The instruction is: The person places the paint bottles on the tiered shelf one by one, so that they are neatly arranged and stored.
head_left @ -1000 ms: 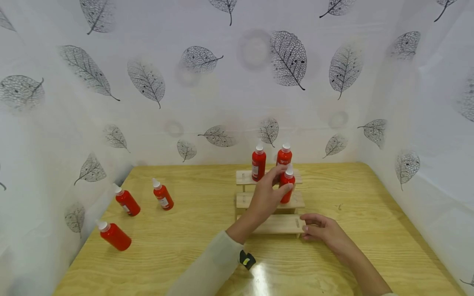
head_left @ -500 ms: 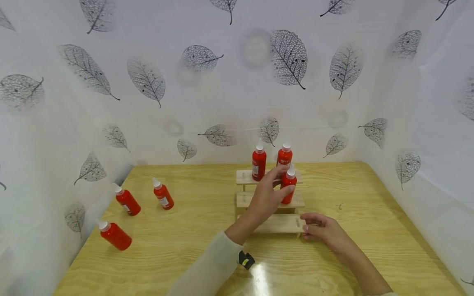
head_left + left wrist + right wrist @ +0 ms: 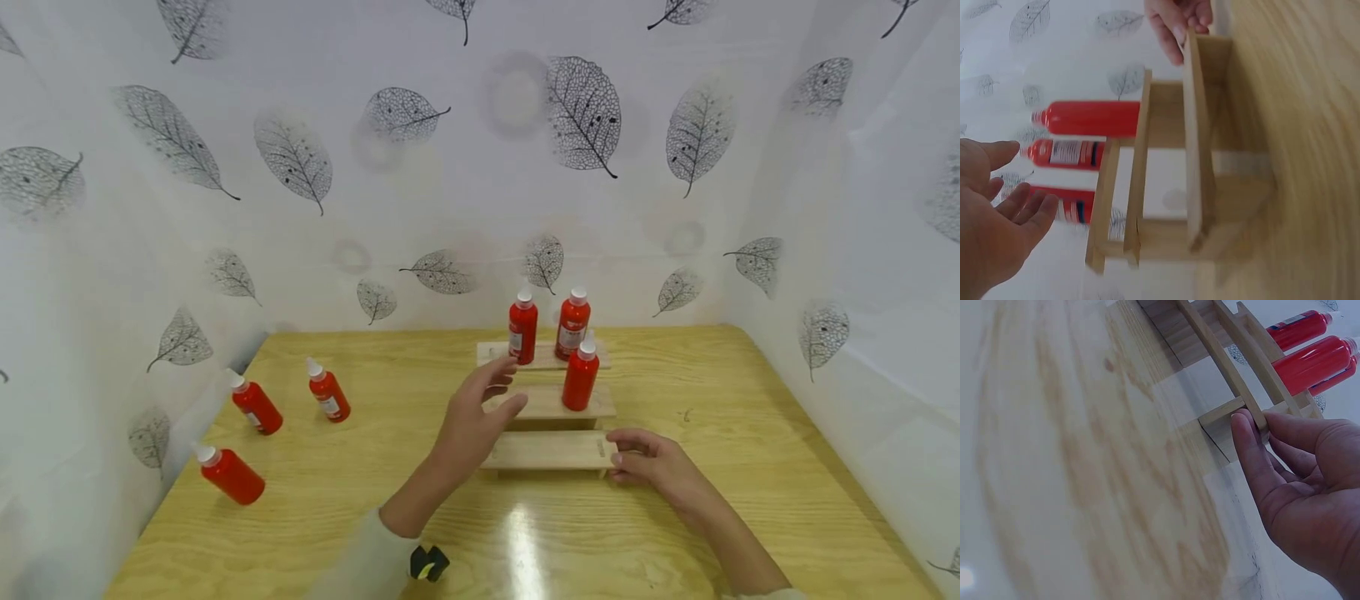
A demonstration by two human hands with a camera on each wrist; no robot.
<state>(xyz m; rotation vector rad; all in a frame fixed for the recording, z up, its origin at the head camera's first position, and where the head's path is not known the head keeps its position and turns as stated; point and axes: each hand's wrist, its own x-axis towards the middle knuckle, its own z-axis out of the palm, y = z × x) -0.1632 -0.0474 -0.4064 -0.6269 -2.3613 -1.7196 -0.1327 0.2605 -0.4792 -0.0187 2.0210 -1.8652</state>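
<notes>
Pale wood forms the three-step rack [image 3: 551, 451] that I see on the table [image 3: 375, 492], right of centre in my head view. I have the right hand [image 3: 663, 473] at the right end of its lowest step, and the right wrist camera shows me thumb and fingers pinching that board's edge. My left hand [image 3: 472, 425] is raised near the rack's left side, thumb and fingers apart, with nothing held between them.

One red bottle [image 3: 580, 379] stands upright toward the right of the middle step. Behind it, on the top step, I see two more upright: the left-hand bottle [image 3: 522, 333] and the right-hand bottle [image 3: 572, 325], its label facing me. Well over to the left, I see three red bottles [image 3: 328, 397] set apart from one another on the tabletop, with white nozzles like the others. A black band [image 3: 429, 564] shows beside the pale left sleeve [image 3: 363, 554]. Behind everything, I see a whitish sheet [image 3: 465, 192] printed with dark leaves.
</notes>
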